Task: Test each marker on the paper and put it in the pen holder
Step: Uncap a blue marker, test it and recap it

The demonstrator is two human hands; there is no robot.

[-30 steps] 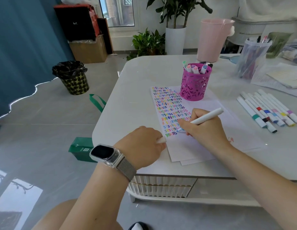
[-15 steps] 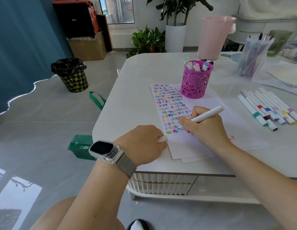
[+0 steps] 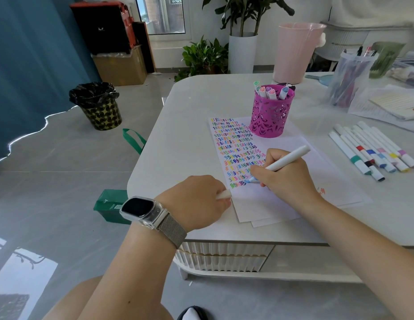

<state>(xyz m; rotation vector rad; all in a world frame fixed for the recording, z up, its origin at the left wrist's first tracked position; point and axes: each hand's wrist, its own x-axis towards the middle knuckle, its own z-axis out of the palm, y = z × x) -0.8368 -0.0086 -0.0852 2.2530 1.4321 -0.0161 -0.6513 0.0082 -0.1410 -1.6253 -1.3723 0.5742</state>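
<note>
A white marker (image 3: 285,159) is gripped in the right hand (image 3: 285,179), the fingers closed around its lower barrel, with the barrel slanted up and away to the right. Its light blue tip is set against the paper (image 3: 266,199) at the end of the lowest row of coloured squiggles, just left of the right hand's fingers. The left hand (image 3: 196,202) is rested as a closed fist on the table (image 3: 189,125) at the left edge of the paper, and a small white cap (image 3: 223,194) is pinched at its fingertips, protruding toward the right hand. The two hands are kept near each other but apart. A watch (image 3: 141,210) with a mesh band is worn on the left wrist. The paper is covered in its upper left part with rows of multicoloured marks; its lower part, beneath the hands, is blank. A second sheet is seen under it at the near edge. The pink pen holder (image 3: 270,114) is placed beyond the right hand, standing on the far end of the paper, and several capped markers are held upright in it. A row of untested markers (image 3: 367,150) is laid side by side on the table to the right of the right hand, well apart from it, with coloured bands toward the near end.
</note>
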